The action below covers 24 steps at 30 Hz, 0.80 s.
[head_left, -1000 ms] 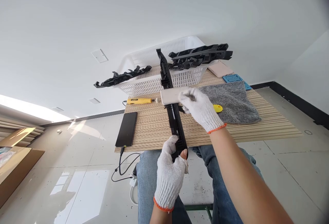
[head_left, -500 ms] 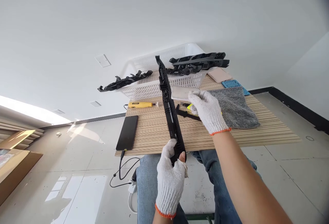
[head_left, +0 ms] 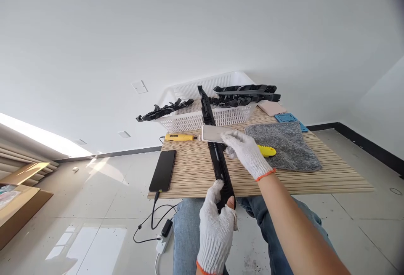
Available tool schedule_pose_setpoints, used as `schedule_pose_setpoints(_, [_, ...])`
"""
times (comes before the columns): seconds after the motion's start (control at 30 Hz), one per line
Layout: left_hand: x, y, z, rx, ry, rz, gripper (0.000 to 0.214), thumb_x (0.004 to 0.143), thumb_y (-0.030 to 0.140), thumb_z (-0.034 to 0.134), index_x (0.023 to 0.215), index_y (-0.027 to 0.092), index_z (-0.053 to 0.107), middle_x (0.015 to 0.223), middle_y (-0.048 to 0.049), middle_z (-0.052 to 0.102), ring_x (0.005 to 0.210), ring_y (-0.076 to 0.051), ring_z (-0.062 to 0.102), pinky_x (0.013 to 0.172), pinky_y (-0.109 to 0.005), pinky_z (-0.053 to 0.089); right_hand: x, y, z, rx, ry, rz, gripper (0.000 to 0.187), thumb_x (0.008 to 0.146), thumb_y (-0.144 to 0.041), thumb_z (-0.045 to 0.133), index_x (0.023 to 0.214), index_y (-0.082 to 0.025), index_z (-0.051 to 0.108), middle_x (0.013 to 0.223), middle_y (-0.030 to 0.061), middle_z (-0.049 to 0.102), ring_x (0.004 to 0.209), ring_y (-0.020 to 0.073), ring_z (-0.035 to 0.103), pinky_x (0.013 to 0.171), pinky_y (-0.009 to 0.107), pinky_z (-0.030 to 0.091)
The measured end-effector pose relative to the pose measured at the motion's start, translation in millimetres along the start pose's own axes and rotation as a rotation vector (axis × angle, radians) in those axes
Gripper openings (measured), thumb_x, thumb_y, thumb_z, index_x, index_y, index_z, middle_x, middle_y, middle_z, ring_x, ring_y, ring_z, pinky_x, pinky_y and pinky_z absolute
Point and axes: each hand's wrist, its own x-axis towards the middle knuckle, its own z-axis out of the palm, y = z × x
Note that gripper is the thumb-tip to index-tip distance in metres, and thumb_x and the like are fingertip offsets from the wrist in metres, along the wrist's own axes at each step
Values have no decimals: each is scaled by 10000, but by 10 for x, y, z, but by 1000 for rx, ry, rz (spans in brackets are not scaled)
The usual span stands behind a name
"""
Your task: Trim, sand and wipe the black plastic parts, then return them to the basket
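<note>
My left hand (head_left: 217, 228), in a white knitted glove with a bare fingertip showing, is closed round the near end of a long black plastic bracket (head_left: 217, 163). The bracket points away from me over the table edge. In my gloved right hand (head_left: 244, 153) is a flat off-white rectangular pad (head_left: 212, 133), pinched at its right end. That pad lies across the bracket's middle in view; whether they touch I cannot tell. Just right of my right hand a yellow handle (head_left: 267, 151) shows, the rest of that tool being hidden.
Behind stands a white plastic basket (head_left: 189, 123) with more black brackets (head_left: 248, 94) across its rim. On the striped table (head_left: 189, 178) lie a yellow corded tool (head_left: 179, 137), a phone (head_left: 163, 171) on a cable, a grey cloth (head_left: 284, 146) and a blue plate (head_left: 285, 118).
The pad in my right hand has moved left and nearer, from beside the bracket to across it. My left hand keeps its hold. The whole view has shifted slightly.
</note>
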Motion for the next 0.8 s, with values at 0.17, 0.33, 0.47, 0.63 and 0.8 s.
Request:
schedule_pose_setpoints(0.17, [-41,-158,-52,4,-10,0,623,801,463,739,1355,207,612,1114,-93,721,413,-27,448,391,-203,434,12,-45,-82,11,74,-15,393,603,-510,817,757,-197,635,644,-36,568,516,75,488,444,186,393])
schedule_pose_setpoints(0.33, [-27,-214,-74,80,55,21,617,772,424,769,1340,209,655,999,-89,756,538,-117,608,485,-235,520,-30,-98,-175,-83,-61,15,381,615,-494,821,812,-194,692,692,-7,627,567,96,533,479,204,421])
schedule_pose_setpoints(0.47, [-24,-171,-89,153,39,10,592,778,377,761,1340,216,668,934,-75,766,611,-152,655,567,-259,564,-33,-138,-262,-56,47,-26,353,623,-483,819,781,-194,691,657,-17,599,552,86,502,460,198,390])
schedule_pose_setpoints(0.63, [-54,-227,14,79,-10,-25,671,787,429,756,1410,222,613,990,-73,761,516,-107,596,525,-248,536,-7,-143,-215,4,93,-27,353,597,-462,827,783,-193,694,740,10,648,598,101,557,477,200,428])
schedule_pose_setpoints(0.8, [-94,-288,171,24,18,-53,724,784,460,759,1435,194,585,900,-66,739,476,-90,553,486,-230,502,19,-110,-107,78,77,-21,363,557,-425,855,768,-197,668,675,-17,614,557,86,516,451,187,396])
